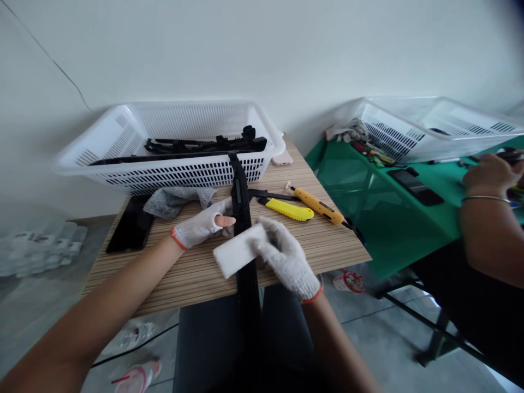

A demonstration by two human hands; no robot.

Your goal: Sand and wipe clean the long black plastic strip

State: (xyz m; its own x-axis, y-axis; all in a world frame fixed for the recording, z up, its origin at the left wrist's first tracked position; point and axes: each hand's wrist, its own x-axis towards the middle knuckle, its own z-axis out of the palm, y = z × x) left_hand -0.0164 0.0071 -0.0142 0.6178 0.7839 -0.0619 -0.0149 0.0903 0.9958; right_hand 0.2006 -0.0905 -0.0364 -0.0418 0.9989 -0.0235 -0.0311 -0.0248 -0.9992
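Observation:
My left hand [207, 224], in a white knit glove with a bare thumb tip, is closed around a long black plastic trim piece [241, 199]. This piece runs from the basket's front rim down over the table's near edge toward my lap. In my gloved right hand [284, 254] is a white rectangular block that looks like a sponge [237, 251], held across the black piece; whether they touch I cannot tell. To the right of the black piece lie a yellow utility knife [289, 209] and an orange-yellow pen-shaped electric tool [319, 206].
A white plastic basket [176, 177] holding black plastic parts stands at the table's back. A grey cloth [176, 200] and a black phone [131, 224] lie left. At the right, a co-worker's hand [491, 174] is over a green table [376, 218] with another basket [397, 136].

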